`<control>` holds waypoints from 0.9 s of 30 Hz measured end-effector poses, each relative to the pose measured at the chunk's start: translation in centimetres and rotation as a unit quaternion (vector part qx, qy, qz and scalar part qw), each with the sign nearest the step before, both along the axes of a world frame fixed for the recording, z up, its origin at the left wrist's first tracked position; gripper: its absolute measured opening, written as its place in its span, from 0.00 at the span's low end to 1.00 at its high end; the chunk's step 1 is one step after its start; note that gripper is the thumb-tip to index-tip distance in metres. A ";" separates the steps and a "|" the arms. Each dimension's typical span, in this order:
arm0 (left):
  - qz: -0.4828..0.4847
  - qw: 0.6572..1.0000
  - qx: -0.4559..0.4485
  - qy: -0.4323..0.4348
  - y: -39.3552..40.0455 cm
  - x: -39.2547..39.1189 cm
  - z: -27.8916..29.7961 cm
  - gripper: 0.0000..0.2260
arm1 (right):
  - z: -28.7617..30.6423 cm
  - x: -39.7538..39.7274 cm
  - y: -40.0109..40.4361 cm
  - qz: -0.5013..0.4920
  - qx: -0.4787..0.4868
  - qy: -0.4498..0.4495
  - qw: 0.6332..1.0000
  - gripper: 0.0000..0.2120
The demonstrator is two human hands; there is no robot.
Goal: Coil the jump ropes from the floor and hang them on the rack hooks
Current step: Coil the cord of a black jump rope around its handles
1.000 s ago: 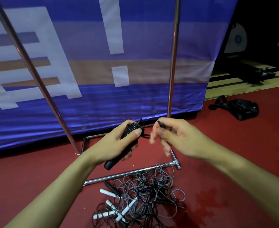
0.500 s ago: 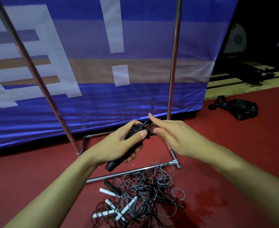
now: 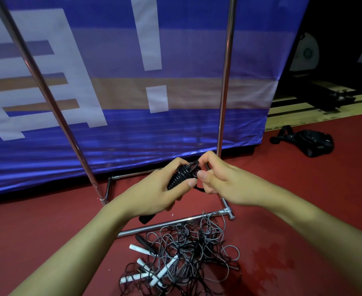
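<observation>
Pinching the cord loop (image 3: 194,165) now, the right hand (image 3: 222,180) has closed beside the left hand (image 3: 154,193) gripping the wound black handle (image 3: 180,178).

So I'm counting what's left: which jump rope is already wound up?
The black rope gripped in both hands, coiled around its handle; the others lie tangled on the floor.

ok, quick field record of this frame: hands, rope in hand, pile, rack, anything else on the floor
left hand: grips black handles wound with black rope
right hand: pinches the rope end at the coil's top
pile: tangled grey and black ropes, white handles, on red floor, uncoiled
rack: two metal uprights, base bar beside the pile; hooks not in view
backdrop: blue banner behind rack
other: black bag on floor, far right
</observation>
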State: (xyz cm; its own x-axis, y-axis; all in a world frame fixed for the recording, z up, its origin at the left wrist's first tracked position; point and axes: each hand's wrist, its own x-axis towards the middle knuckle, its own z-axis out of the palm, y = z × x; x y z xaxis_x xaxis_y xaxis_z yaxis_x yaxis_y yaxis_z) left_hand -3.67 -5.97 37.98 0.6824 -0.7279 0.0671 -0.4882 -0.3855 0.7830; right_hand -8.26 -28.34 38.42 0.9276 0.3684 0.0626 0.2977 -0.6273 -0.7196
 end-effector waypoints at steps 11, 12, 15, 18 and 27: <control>-0.005 0.968 -0.120 0.221 -0.7 -1.3 1.1 0.12 | -0.1 -1.0 1.2 -0.102 -0.009 -0.245 0.964 0.08; -0.005 0.968 -0.124 0.219 -0.8 -1.3 1.1 0.12 | -0.1 -1.0 1.3 -0.124 -0.029 -0.273 0.953 0.09; -0.007 0.967 -0.132 0.217 -1.3 -1.6 1.2 0.13 | 0.2 -1.0 1.4 -0.169 -0.069 -0.334 0.925 0.12; -0.009 0.965 -0.132 0.224 -1.2 -1.8 1.3 0.13 | 0.9 -0.9 1.1 -0.120 -0.025 -0.292 0.949 0.10; -0.014 0.977 -0.057 0.206 0.0 -2.2 1.3 0.12 | 2.2 -2.5 0.4 -0.014 0.048 -0.070 0.996 0.09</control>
State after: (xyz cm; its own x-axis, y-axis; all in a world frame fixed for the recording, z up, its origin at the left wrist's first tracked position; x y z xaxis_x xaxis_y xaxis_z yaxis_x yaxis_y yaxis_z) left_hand -5.85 -5.92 39.30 0.6488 -0.7501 -0.1278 -0.1309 -0.2755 0.9523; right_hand -10.77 -27.96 40.59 0.9172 0.3284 0.2257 0.3825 -0.5670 -0.7295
